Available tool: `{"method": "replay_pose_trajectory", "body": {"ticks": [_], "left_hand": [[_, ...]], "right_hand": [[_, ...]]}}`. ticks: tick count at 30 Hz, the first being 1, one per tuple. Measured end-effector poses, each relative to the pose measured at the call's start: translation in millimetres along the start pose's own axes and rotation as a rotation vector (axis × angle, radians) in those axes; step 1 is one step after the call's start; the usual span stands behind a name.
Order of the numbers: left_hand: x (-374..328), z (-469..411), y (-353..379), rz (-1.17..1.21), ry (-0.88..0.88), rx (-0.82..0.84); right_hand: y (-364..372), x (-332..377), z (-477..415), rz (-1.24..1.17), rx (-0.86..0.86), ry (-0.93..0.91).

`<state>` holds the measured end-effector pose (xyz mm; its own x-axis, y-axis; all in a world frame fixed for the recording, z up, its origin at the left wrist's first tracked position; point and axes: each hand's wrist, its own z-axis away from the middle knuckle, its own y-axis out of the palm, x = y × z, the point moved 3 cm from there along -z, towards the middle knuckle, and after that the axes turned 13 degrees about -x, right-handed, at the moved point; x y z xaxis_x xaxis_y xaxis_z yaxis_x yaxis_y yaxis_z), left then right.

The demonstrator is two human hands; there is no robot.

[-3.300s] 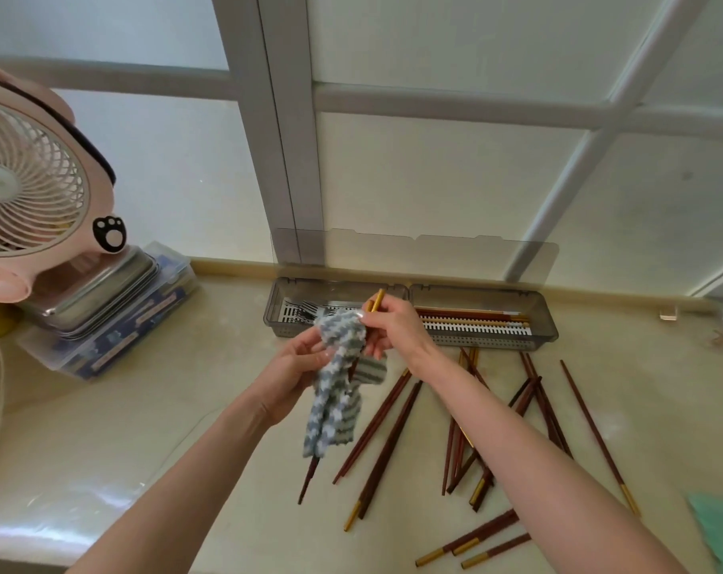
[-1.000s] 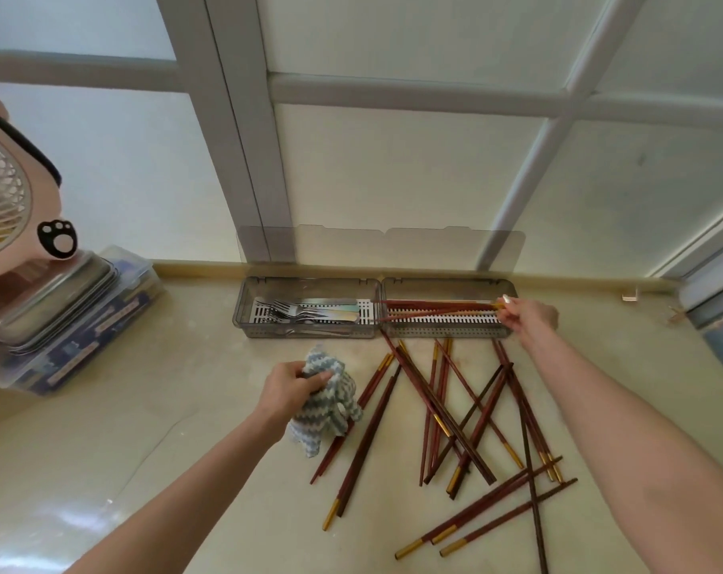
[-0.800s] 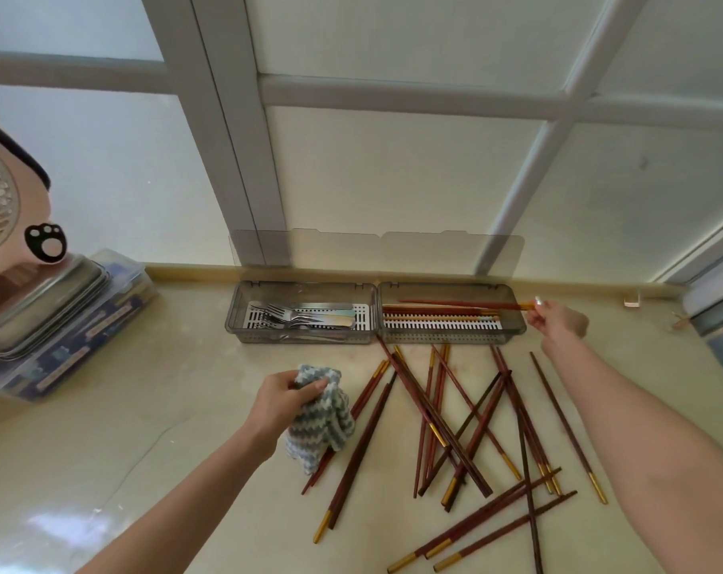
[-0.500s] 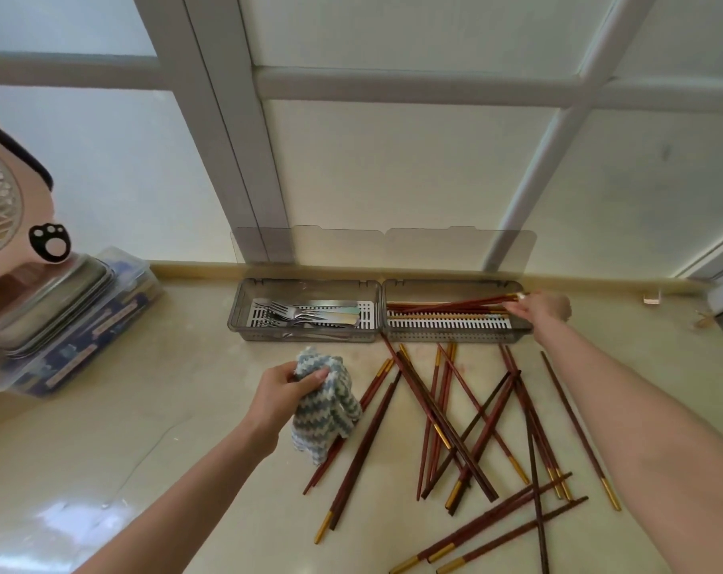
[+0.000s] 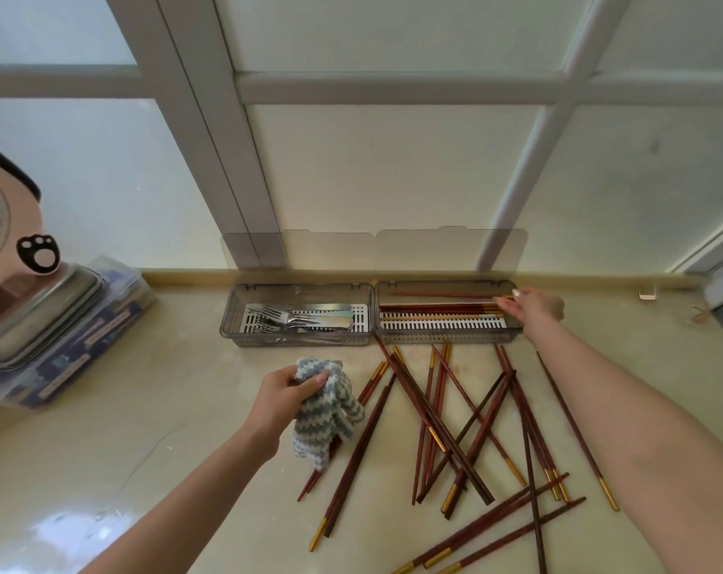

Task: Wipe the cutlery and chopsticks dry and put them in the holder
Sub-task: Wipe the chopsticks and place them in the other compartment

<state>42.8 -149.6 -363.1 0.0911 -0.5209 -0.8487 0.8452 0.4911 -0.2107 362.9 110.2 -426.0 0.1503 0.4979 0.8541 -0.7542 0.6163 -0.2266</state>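
1. Flat steel forks (image 5: 293,316) lie lengthwise in the left compartment of the grey, slotted plastic holder (image 5: 231,321), probably already dried.
2. The left hand (image 5: 283,397) grips a bunched, fuzzy, zigzag-striped cloth (image 5: 330,412) over the glossy table (image 5: 165,408), likely kept ready for the next wipe.
3. Slim red-brown, gold-tipped loose chopsticks (image 5: 430,424) lie criss-crossed on the table, apparently awaiting drying.
4. The right hand (image 5: 535,308) reaches the gold end of a chopstick (image 5: 442,295) in the holder's right compartment. I cannot tell whether it is pinching or nudging it.
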Motion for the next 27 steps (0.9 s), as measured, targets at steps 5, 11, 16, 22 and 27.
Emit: {"method": "replay_pose_trajectory", "body": {"ticks": [5, 11, 16, 22, 27], "left_hand": [[-1.0, -1.3, -3.0, 0.013, -0.007, -0.014], [1.5, -5.3, -0.8, 0.063, -0.041, -0.029], [9.9, -9.3, 2.2, 0.111, -0.050, -0.084], [15.1, -9.7, -6.6, 0.196, -0.053, -0.181], [17.1, -11.2, -24.0, 0.259, -0.049, -0.260]], "right_hand": [[20.2, -3.1, 20.7, 0.509, 0.053, -0.415], [18.5, -33.0, 109.2, 0.686, 0.354, -1.147], [12.9, -108.5, 148.8, 1.101, 0.708, -1.101], [10.9, -127.5, 157.3, 1.269, 0.551, -1.122], [12.3, -117.8, 155.1, 1.385, 0.550, -0.962]]}}
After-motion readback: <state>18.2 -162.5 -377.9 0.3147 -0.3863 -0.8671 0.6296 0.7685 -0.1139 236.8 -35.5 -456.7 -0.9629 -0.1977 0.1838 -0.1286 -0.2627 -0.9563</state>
